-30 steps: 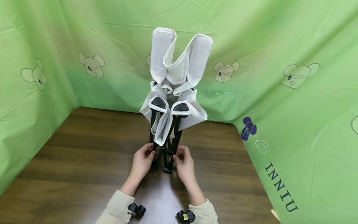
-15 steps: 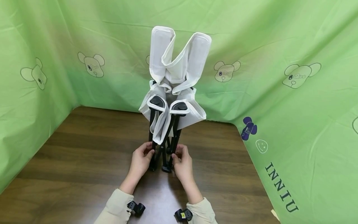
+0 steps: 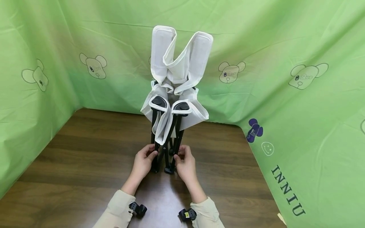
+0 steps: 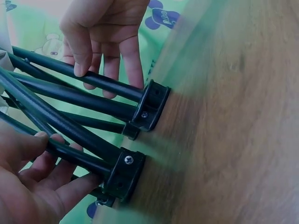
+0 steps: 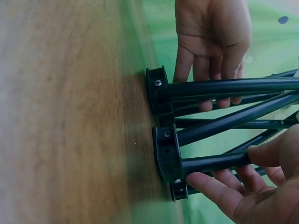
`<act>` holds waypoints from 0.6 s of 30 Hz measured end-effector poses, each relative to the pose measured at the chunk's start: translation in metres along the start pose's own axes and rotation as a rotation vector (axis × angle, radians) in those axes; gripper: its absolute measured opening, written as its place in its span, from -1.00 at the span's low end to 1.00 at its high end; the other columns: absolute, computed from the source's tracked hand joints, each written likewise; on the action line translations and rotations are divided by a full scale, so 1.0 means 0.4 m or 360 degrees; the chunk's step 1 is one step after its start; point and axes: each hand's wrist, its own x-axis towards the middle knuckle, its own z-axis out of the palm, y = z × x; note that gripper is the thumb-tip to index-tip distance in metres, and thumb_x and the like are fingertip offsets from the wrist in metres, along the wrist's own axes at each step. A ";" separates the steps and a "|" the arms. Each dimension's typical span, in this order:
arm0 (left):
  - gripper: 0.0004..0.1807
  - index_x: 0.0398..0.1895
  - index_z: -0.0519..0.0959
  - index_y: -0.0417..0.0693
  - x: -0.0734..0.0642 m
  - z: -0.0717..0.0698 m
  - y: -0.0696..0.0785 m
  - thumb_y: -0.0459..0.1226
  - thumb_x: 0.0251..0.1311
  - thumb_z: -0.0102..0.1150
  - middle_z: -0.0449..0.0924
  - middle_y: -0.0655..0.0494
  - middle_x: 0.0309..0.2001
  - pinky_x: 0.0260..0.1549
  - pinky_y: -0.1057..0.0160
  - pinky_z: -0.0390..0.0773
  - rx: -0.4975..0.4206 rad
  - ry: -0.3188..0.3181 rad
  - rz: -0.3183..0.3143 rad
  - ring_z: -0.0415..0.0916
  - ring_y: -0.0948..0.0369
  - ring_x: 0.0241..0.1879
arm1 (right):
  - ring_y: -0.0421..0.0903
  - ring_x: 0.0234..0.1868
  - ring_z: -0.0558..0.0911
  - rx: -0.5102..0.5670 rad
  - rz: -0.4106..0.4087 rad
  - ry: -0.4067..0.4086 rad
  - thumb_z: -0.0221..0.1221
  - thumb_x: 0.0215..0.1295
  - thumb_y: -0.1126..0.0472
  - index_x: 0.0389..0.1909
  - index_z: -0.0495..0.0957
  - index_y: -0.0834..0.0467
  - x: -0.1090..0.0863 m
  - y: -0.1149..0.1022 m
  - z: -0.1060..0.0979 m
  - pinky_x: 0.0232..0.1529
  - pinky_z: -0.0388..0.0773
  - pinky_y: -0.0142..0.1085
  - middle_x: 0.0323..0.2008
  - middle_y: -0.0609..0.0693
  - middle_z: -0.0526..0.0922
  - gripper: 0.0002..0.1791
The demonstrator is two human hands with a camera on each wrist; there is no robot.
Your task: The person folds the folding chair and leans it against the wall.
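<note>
A folding chair with white fabric [image 3: 179, 69] and black tube legs [image 3: 177, 136] stands folded and upright on the wooden table. My left hand [image 3: 144, 161] pinches a near leg low down on the left, thumb in front and fingers behind. On the right, my right hand [image 3: 186, 164] holds another leg in the same way, just above its foot. The left wrist view shows the left thumb [image 4: 32, 144] lying along the tube, above a screwed plastic foot [image 4: 125, 175]. In the right wrist view, a black foot [image 5: 167, 154] stands against the tabletop.
The dark wooden table [image 3: 71, 158] spreads around the chair. Green cloth [image 3: 114, 34] printed with mouse heads walls in the back and both sides. Cream sleeves [image 3: 114, 209] and black wrist cameras [image 3: 187, 215] sit at the near edge.
In the head view, the chair and both hands have shifted slightly up and to the left. Both hands keep the same hold on the legs.
</note>
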 end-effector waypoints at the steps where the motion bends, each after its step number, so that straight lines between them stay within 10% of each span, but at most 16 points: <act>1: -0.85 -0.07 0.67 -0.26 0.003 -0.001 -0.002 -0.47 0.33 0.24 0.74 -0.12 -0.23 -0.22 0.45 0.55 0.0009 -0.0004 0.0009 0.68 -0.01 -0.19 | -0.11 -0.39 0.62 -0.0007 -0.0006 -0.0008 0.23 0.28 0.54 -0.04 0.45 0.19 0.004 0.001 0.001 -0.42 0.61 -0.38 -0.29 0.13 0.65 -0.68; 18: -0.81 -0.01 0.60 -0.30 0.025 -0.014 -0.013 -0.50 0.34 0.22 0.70 -0.11 -0.22 -0.15 0.25 0.62 0.0251 0.0034 0.0155 0.67 0.06 -0.17 | -0.01 -0.47 0.62 0.0069 -0.0019 -0.0178 0.16 0.41 0.49 0.08 0.38 0.19 0.034 0.021 0.026 -0.43 0.60 -0.38 -0.27 0.17 0.62 -0.68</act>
